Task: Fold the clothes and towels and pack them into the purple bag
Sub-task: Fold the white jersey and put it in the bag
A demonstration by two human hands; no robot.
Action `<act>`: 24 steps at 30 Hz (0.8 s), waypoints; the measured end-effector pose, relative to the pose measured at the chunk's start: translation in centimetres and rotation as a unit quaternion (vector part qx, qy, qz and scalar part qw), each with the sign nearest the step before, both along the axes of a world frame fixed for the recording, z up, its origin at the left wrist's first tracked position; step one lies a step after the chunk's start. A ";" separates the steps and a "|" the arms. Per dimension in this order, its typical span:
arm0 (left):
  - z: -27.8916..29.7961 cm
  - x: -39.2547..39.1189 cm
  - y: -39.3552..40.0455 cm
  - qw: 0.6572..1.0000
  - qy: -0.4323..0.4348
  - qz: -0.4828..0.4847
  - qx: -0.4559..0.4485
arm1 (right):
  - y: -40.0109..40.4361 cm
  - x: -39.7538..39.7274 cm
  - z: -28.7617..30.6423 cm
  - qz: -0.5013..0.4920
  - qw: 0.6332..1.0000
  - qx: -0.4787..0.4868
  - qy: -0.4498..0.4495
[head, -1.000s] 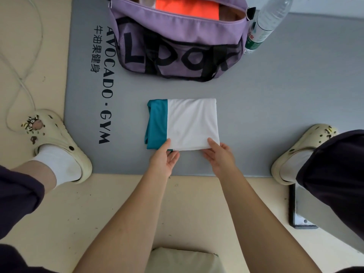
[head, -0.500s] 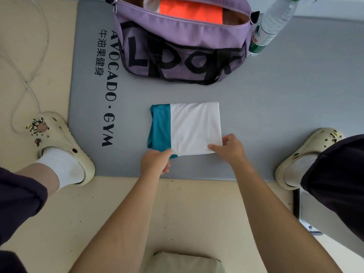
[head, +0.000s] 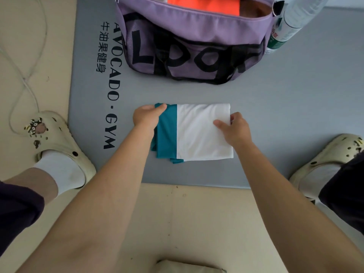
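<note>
Both hands grip the folded garment (white with a teal band), which I see lying flat on the grey mat, just in front of the open purple bag. My left hand pinches its teal far corner; my right hand clasps the white side edge, thumb on top.

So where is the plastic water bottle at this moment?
In the head view the water bottle is at the top right, on the grey mat, leaning against the right end of the open purple bag.
</note>
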State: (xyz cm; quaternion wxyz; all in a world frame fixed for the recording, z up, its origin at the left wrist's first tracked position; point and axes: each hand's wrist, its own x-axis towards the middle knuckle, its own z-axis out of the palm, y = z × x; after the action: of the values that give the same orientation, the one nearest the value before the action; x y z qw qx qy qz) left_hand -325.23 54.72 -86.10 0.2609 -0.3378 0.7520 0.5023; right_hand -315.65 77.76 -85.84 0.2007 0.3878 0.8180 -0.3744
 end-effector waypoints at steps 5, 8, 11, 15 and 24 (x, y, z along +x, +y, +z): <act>0.1 1.2 -0.8 0.991 0.026 0.082 0.100 | 0.0 0.2 -0.4 -0.012 1.000 -0.002 0.017; 0.0 1.7 -1.3 0.988 0.070 0.131 0.043 | -0.1 0.1 -0.3 -0.009 1.000 0.001 0.014; -0.1 3.1 -1.9 0.985 0.087 0.146 0.014 | -0.1 0.1 -0.1 -0.008 1.000 0.005 0.008; -0.4 6.7 -2.5 0.987 0.027 -0.124 -0.093 | -0.6 0.4 0.3 -0.016 0.999 0.030 0.001; 1.0 9.7 0.8 0.974 0.053 -0.103 -0.196 | -2.2 3.5 0.9 -0.033 0.998 -0.021 -0.044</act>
State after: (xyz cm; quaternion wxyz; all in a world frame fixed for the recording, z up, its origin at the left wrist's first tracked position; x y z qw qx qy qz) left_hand -315.48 55.50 -85.13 0.1998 -0.2757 0.8796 0.3323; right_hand -312.10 75.58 -84.90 0.2327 0.4262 0.7870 -0.3806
